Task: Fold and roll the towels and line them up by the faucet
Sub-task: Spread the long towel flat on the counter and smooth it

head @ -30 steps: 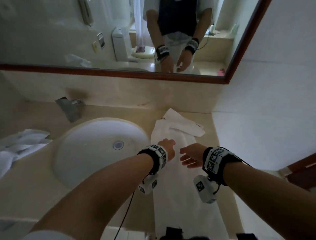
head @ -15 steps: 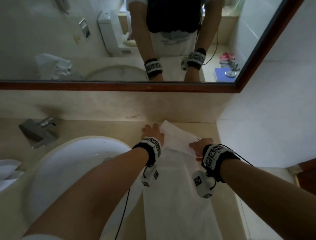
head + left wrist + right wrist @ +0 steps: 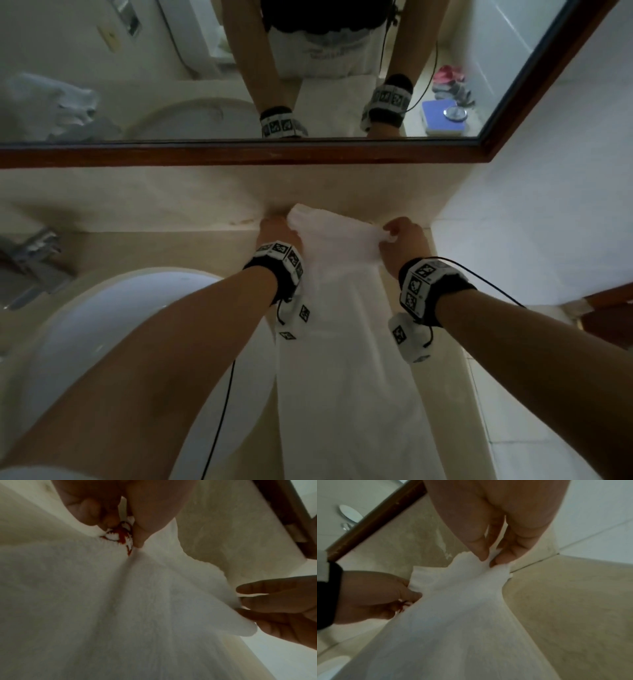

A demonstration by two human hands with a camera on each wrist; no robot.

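A long white towel lies lengthwise on the beige counter to the right of the sink, its far end lifted off the surface near the back wall. My left hand pinches the far left corner, where a red embroidered mark shows between thumb and fingers. My right hand pinches the far right corner of the towel. The towel is stretched between both hands. The faucet stands at the far left behind the sink.
The white sink basin is left of the towel. A wood-framed mirror hangs above the backsplash. A white tiled wall closes the counter on the right. The counter's front edge drops to the floor.
Both hands moved from the towel's middle to its far end, took hold of the two corners and lifted them. The head view shifted closer to the back wall.
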